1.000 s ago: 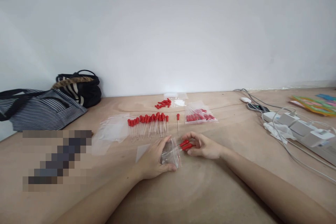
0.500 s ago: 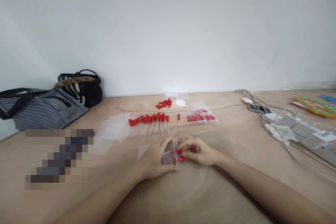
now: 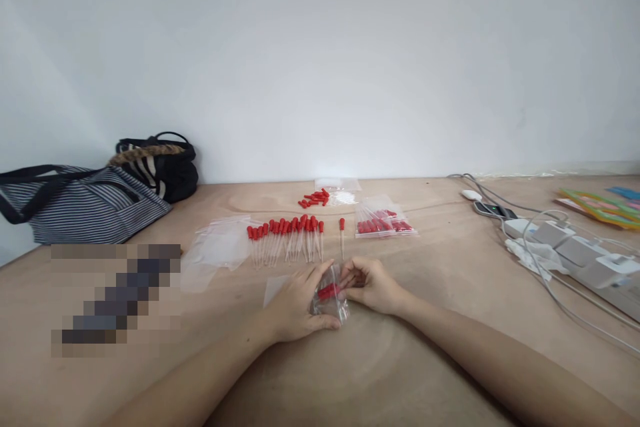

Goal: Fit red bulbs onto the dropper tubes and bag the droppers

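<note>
My left hand (image 3: 299,303) is wrapped round a small clear zip bag (image 3: 342,310), its thumb along the near edge. Red-bulbed droppers (image 3: 328,292) lie inside the bag, bulbs towards its mouth. My right hand (image 3: 374,287) is closed at that mouth, fingertips on the bulb end of a dropper; the exact grip is partly hidden. Beyond the hands lies a row of red-bulbed droppers (image 3: 285,227), tips towards me. A single dropper (image 3: 342,224) lies just right of the row. Further right is a zip bag filled with droppers (image 3: 385,223).
Loose red bulbs (image 3: 316,198) and thin clear tubes (image 3: 343,196) lie near the wall. Flat clear bags (image 3: 215,247) are left of the row. Striped bag (image 3: 95,207) and black bag (image 3: 175,170) stand far left. Chargers (image 3: 575,243) with cables are on the right.
The red bulb that stuck out of the bag's mouth is now further in, beside the other one. My right fingers have shifted slightly left, while my left hand keeps its hold.
</note>
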`<control>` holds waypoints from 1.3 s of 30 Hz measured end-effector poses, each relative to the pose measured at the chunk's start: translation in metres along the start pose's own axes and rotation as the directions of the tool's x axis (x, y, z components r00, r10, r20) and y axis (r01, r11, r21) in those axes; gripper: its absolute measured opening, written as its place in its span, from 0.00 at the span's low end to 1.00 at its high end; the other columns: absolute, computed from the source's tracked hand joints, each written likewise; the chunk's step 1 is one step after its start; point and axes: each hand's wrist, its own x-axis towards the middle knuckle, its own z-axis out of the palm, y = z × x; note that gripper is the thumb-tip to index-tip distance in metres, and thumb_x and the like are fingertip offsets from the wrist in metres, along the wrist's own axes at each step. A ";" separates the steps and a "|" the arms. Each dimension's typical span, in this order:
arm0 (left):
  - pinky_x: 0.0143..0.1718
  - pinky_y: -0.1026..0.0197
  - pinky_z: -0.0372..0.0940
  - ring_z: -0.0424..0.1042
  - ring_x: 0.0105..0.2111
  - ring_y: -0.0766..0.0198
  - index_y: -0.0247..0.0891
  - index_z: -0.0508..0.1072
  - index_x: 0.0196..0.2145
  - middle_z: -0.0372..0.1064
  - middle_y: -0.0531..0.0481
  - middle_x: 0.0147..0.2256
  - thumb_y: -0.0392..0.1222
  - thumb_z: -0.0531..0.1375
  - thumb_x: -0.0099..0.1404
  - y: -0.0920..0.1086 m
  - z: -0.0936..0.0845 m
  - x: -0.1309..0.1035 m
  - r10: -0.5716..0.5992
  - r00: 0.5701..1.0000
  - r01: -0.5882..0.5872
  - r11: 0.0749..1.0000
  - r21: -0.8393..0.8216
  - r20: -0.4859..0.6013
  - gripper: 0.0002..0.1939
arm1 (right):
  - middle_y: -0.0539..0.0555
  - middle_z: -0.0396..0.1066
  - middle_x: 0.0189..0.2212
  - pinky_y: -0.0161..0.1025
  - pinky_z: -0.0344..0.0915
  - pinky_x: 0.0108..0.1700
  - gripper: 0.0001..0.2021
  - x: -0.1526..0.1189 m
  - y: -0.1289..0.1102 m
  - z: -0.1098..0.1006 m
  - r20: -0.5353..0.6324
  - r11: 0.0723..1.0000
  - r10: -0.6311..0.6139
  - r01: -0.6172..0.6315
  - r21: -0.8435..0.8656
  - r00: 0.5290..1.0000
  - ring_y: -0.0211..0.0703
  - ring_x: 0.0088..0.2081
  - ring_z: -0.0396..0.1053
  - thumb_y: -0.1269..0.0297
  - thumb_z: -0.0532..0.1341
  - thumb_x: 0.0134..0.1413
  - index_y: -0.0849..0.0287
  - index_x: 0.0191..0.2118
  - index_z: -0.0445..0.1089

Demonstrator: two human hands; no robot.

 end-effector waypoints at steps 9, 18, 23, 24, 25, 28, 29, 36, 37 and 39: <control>0.51 0.47 0.54 0.55 0.54 0.48 0.40 0.47 0.58 0.53 0.40 0.55 0.55 0.64 0.47 -0.001 -0.002 -0.003 -0.027 1.000 0.027 1.000 -0.007 0.008 0.46 | 0.47 0.67 0.20 0.30 0.60 0.23 0.07 0.036 0.001 -0.032 -0.017 0.874 0.179 -0.167 -0.457 0.984 0.33 0.20 0.64 0.69 0.64 0.36 0.60 0.26 0.66; 0.55 0.41 0.42 0.54 0.53 0.45 0.38 0.50 0.57 0.57 0.38 0.53 0.62 0.61 0.47 0.002 -0.007 -0.006 0.054 0.998 -0.049 0.984 0.169 -0.028 0.46 | 0.67 0.64 0.44 0.41 0.59 0.45 0.13 0.113 0.014 -0.023 -0.405 0.717 0.093 -0.343 -0.607 0.910 0.50 0.44 0.63 0.74 0.57 0.45 0.68 0.40 0.67; 0.52 0.42 0.51 0.54 0.54 0.44 0.42 0.49 0.58 0.54 0.40 0.55 0.61 0.62 0.46 -0.003 -0.013 -0.016 -0.063 0.998 0.062 0.995 0.081 0.001 0.46 | 0.65 0.66 0.41 0.41 0.59 0.44 0.10 0.133 0.021 -0.017 -0.422 0.701 0.151 -0.398 -0.591 0.894 0.49 0.43 0.65 0.67 0.56 0.49 0.66 0.36 0.69; 0.51 0.43 0.52 0.54 0.54 0.45 0.42 0.49 0.58 0.53 0.40 0.55 0.59 0.62 0.46 -0.004 -0.013 -0.017 -0.097 0.995 0.096 0.994 0.056 0.018 0.46 | 0.64 0.66 0.41 0.40 0.60 0.43 0.10 0.135 0.022 -0.017 -0.417 0.704 0.158 -0.398 -0.588 0.895 0.48 0.43 0.65 0.64 0.56 0.50 0.65 0.35 0.70; 0.51 0.43 0.53 0.54 0.54 0.45 0.42 0.48 0.58 0.52 0.40 0.56 0.58 0.62 0.47 -0.005 -0.013 -0.018 -0.119 0.992 0.118 0.992 0.039 0.030 0.45 | 0.63 0.67 0.40 0.39 0.60 0.42 0.11 0.136 0.022 -0.017 -0.411 0.707 0.165 -0.398 -0.585 0.897 0.47 0.42 0.65 0.62 0.56 0.50 0.64 0.35 0.70; 0.53 0.45 0.52 0.51 0.55 0.46 0.40 0.49 0.57 0.50 0.39 0.57 0.55 0.63 0.47 -0.005 -0.012 -0.020 -0.132 0.990 0.131 0.991 0.021 0.055 0.45 | 0.60 0.68 0.40 0.38 0.60 0.40 0.15 0.141 0.021 -0.015 -0.384 0.721 0.180 -0.387 -0.575 0.906 0.46 0.41 0.66 0.57 0.59 0.46 0.63 0.37 0.69; 0.53 0.45 0.52 0.51 0.56 0.46 0.39 0.49 0.57 0.49 0.39 0.57 0.55 0.63 0.47 -0.005 -0.012 -0.019 -0.126 0.990 0.125 0.992 0.017 0.057 0.44 | 0.59 0.68 0.40 0.37 0.61 0.39 0.15 0.142 0.021 -0.014 -0.368 0.729 0.185 -0.379 -0.570 0.911 0.45 0.40 0.67 0.57 0.60 0.45 0.62 0.37 0.69; 0.52 0.45 0.53 0.52 0.55 0.47 0.41 0.48 0.58 0.50 0.40 0.57 0.55 0.63 0.47 -0.004 -0.012 -0.018 -0.115 0.992 0.116 0.993 -0.014 0.049 0.45 | 0.52 0.71 0.22 0.32 0.61 0.27 0.04 0.139 0.021 -0.019 -0.241 0.802 0.276 -0.361 -0.476 0.931 0.38 0.26 0.68 0.67 0.62 0.40 0.62 0.24 0.68; 0.53 0.46 0.53 0.52 0.55 0.47 0.41 0.49 0.58 0.50 0.40 0.57 0.55 0.63 0.47 -0.004 -0.012 -0.018 -0.120 0.991 0.120 0.993 -0.013 0.054 0.45 | 0.52 0.70 0.20 0.31 0.61 0.25 0.03 0.135 0.021 -0.021 -0.221 0.813 0.290 -0.362 -0.457 0.931 0.37 0.24 0.67 0.68 0.62 0.40 0.62 0.23 0.68; 0.53 0.46 0.53 0.51 0.55 0.46 0.40 0.49 0.57 0.49 0.39 0.57 0.55 0.63 0.47 -0.004 -0.012 -0.018 -0.127 0.990 0.127 0.992 -0.013 0.055 0.45 | 0.51 0.69 0.18 0.30 0.60 0.21 0.03 0.126 0.019 -0.026 -0.178 0.835 0.314 -0.360 -0.417 0.933 0.35 0.20 0.65 0.69 0.61 0.40 0.62 0.22 0.67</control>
